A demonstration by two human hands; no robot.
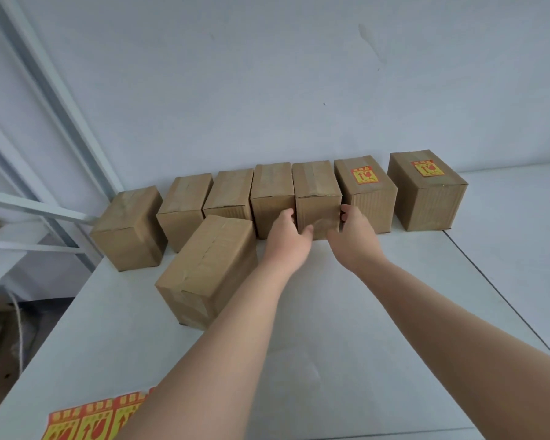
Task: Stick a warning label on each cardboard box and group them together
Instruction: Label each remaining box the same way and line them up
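On the white table [346, 312], your left hand [288, 238] and right hand [356, 236] clasp the unlabelled box [318, 201] by its sides, fingers [346, 214] wrapped on; it looks light and stiff, so grip low.

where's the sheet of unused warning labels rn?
Head view, bottom-left: the red-and-yellow label sheet lies on the white table's near edge, partly hidden under the left forearm.
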